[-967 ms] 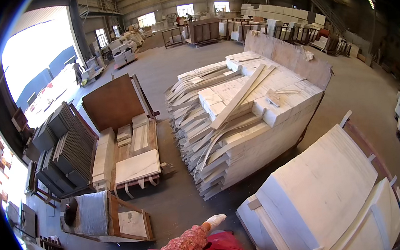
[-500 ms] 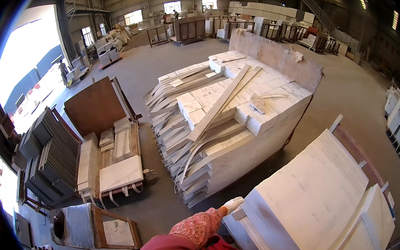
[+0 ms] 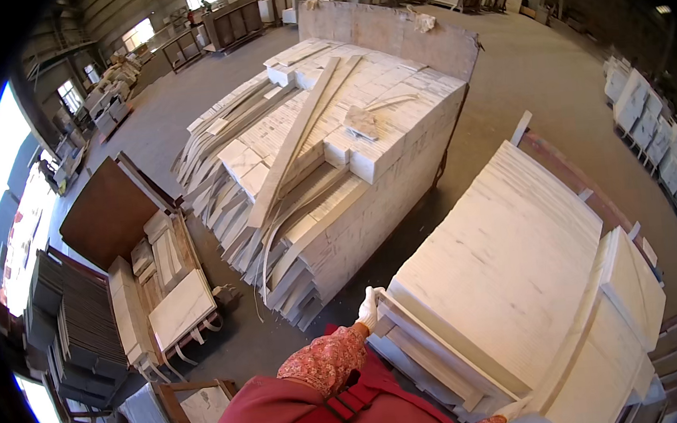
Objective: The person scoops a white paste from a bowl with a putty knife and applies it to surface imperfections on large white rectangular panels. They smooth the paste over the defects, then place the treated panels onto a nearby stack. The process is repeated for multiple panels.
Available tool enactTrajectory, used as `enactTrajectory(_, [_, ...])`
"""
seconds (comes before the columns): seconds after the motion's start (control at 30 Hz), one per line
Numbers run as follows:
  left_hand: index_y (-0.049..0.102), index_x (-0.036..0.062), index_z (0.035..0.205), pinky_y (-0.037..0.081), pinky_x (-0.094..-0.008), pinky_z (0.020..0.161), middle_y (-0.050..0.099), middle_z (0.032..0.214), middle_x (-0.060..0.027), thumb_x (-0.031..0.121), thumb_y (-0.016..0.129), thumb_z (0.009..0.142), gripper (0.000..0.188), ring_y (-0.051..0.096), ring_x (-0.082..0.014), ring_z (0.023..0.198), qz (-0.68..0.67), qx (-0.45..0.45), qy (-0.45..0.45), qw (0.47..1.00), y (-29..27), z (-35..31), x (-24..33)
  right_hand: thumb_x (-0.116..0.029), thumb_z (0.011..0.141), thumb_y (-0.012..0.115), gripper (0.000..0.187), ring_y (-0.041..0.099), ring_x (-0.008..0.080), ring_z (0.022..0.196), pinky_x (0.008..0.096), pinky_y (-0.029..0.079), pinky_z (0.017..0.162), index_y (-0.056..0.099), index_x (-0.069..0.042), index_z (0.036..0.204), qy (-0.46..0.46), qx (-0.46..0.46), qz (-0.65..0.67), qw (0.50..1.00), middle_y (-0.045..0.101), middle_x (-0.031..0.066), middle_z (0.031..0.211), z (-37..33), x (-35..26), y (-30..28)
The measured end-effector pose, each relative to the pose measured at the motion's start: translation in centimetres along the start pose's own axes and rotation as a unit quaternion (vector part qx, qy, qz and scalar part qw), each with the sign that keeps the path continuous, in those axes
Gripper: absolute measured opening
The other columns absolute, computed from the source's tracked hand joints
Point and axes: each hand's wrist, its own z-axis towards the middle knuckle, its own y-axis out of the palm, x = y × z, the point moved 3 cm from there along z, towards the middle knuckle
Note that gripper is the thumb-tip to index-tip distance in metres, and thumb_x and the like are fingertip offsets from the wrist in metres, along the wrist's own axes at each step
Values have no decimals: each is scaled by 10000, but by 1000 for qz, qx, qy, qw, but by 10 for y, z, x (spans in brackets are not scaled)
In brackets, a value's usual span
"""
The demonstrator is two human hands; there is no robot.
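In front of me a row of white marble slabs (image 3: pixel 497 270) stands on edge, packed tightly together. My left hand (image 3: pixel 369 309), in a white glove, is closed round the far-left upper corner of the nearest marble slab (image 3: pixel 447 345). At that slab's other end, near the lower edge of the view, my right hand (image 3: pixel 517 408) grips its corner; its fingers show only in part. The slab tilts slightly away from the row toward me. Below it, a pale strip (image 3: pixel 432 364) lies against bluish-white pieces.
Beyond stands a big stack of white stone blocks (image 3: pixel 405 149), with long strips jutting from its left side. A rack of stone pieces (image 3: pixel 182 310) and dark slabs (image 3: pixel 82 322) are at left. More marble (image 3: pixel 600 350) leans at right. A wrapped crate (image 3: pixel 151 421) sits at lower left.
My view has turned down and to the right. My right hand has come into view at the slab's near end. The front slab now stands slightly apart from the row.
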Motion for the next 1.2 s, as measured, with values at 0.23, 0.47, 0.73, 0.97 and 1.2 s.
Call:
enactTrajectory(0.23, [693,-64,976,475,-419,962,539,1447,-152,648,288,1025,820,617,-262,1007,-171,10,-117,978,-51,13,-45,-441,1056,434,686,540,321,1249,434,435,1076,413,147,1409,189,-10,236,953,505,239,1409,22,101,-26])
enactTrajectory(0.47, [585,-36,1290,521,-412,810,671,938,-118,695,347,985,827,605,-268,811,-205,16,-197,959,-53,15,-63,-361,1063,445,519,629,281,1053,409,526,934,581,102,1255,169,-10,234,957,650,192,1187,16,125,-46])
enactTrajectory(0.73, [528,106,504,491,-453,770,606,687,-139,705,175,995,852,551,-310,686,-29,18,-89,995,-88,88,-68,-289,1058,514,340,498,134,673,310,432,656,547,-98,779,137,74,353,923,521,-4,716,-42,67,-50])
enactTrajectory(0.97, [556,74,586,503,-479,715,617,654,-159,694,162,996,841,542,-315,659,-20,-98,-144,985,-122,120,-16,-278,1045,516,386,420,100,622,309,432,746,433,-172,683,118,223,368,895,403,-52,635,-216,55,-156])
enactTrajectory(1.2, [464,137,716,519,-446,630,502,527,-116,474,289,1047,504,476,-305,495,86,-115,-110,983,-58,67,10,-375,1066,423,500,400,118,581,309,380,645,408,-174,608,135,360,309,870,408,-33,601,-457,72,-265])
